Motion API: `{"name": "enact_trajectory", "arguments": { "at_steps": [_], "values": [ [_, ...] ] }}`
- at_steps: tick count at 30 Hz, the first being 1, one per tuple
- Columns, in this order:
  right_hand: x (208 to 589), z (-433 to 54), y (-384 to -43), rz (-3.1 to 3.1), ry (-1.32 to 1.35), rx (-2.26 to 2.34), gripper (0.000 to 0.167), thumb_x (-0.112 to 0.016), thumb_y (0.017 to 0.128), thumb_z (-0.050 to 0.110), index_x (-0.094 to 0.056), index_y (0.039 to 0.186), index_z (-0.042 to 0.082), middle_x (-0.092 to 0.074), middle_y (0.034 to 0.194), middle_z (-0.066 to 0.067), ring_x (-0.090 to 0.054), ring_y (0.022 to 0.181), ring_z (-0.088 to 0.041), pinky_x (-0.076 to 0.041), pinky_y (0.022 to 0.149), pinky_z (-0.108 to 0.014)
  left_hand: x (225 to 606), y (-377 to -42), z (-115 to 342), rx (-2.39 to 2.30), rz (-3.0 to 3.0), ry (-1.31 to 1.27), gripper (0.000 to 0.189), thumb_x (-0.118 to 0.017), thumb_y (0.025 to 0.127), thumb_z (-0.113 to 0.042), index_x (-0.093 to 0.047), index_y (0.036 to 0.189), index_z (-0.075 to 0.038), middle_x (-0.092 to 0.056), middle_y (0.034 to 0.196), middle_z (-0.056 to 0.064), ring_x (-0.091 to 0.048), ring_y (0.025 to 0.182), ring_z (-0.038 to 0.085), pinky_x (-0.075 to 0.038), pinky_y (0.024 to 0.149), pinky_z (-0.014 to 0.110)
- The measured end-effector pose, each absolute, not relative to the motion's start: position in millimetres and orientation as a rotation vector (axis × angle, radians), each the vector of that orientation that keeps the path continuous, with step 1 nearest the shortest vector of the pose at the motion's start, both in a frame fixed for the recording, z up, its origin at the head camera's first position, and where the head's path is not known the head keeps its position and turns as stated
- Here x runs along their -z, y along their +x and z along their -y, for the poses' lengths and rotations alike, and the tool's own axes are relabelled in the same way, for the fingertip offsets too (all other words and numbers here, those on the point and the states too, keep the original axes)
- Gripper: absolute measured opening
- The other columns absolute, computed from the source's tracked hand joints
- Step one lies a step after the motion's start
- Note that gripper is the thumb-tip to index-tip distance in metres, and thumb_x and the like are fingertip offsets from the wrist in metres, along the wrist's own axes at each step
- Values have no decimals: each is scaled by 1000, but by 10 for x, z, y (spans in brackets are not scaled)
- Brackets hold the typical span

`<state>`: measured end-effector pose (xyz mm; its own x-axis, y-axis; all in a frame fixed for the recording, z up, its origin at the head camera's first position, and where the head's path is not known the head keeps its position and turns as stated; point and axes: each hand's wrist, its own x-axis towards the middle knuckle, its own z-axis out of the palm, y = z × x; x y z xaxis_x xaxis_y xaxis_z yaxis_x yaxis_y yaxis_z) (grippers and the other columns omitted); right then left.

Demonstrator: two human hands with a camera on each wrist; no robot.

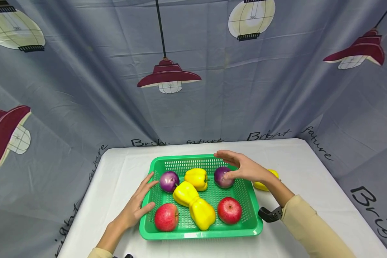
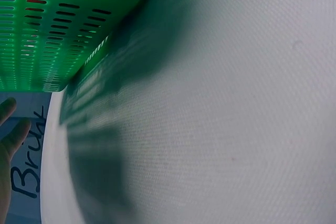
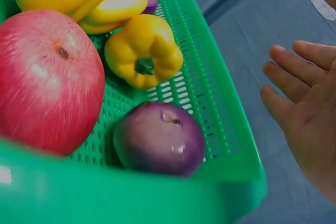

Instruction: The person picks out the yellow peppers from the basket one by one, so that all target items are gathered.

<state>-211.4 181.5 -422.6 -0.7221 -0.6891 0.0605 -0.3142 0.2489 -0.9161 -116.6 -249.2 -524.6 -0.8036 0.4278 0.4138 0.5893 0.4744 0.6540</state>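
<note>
A green plastic basket (image 1: pixel 200 235) holds yellow bell peppers (image 1: pixel 196 179), red apples (image 1: pixel 229 210) and round purple onions (image 1: pixel 169 181). My left hand (image 1: pixel 133 208) is beside the basket's left rim, fingers spread, with nothing in its grasp. Over the back right corner is my right hand (image 1: pixel 242 168), its fingers loosely bent and its thumb overlapping the right purple onion (image 1: pixel 222 178) in the head view. From the right wrist, that hand (image 3: pixel 310 98) shows a bare palm outside the basket wall, apart from the onion (image 3: pixel 160 140).
A white-covered table (image 1: pixel 122 168) carries the basket. Another yellow item (image 1: pixel 261 186) lies on the table right of the basket, partly hidden by my right forearm. A grey-blue curtain (image 1: pixel 116 96) printed with lamps hangs behind and around.
</note>
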Motion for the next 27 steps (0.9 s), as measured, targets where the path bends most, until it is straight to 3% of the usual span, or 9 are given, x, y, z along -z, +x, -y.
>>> {"name": "enact_trajectory", "arguments": {
  "at_steps": [8, 18, 27],
  "values": [
    [4292, -1576, -2203, -2114, -964, 1390, 92, -82, 85, 36, -33, 156, 3, -41, 157, -8, -31, 147, -30, -23, 118, -52, 5254, -1168, 2493, 1240, 2531, -882, 67, -60, 85, -13, -44, 150, -4, -20, 165, 17, -20, 151, 31, -25, 103, 75],
    [4367, -1357, -2313, -2145, -925, 1272, 99, -83, 81, 45, -34, 156, 3, -41, 157, -13, -30, 147, -35, -26, 116, -54, 5250, -1165, 2493, 1236, 2536, -872, 67, -61, 85, -14, -44, 150, -4, -20, 165, 17, -19, 151, 32, -24, 104, 74],
    [4554, -1256, -2366, -2194, -920, 1192, 90, -84, 83, 25, -35, 155, 2, -42, 156, -12, -33, 146, -31, -26, 117, -50, 5235, -1159, 2495, 1226, 2536, -879, 67, -61, 85, -13, -44, 150, -6, -20, 165, 17, -20, 151, 32, -25, 103, 74]
  ]
}}
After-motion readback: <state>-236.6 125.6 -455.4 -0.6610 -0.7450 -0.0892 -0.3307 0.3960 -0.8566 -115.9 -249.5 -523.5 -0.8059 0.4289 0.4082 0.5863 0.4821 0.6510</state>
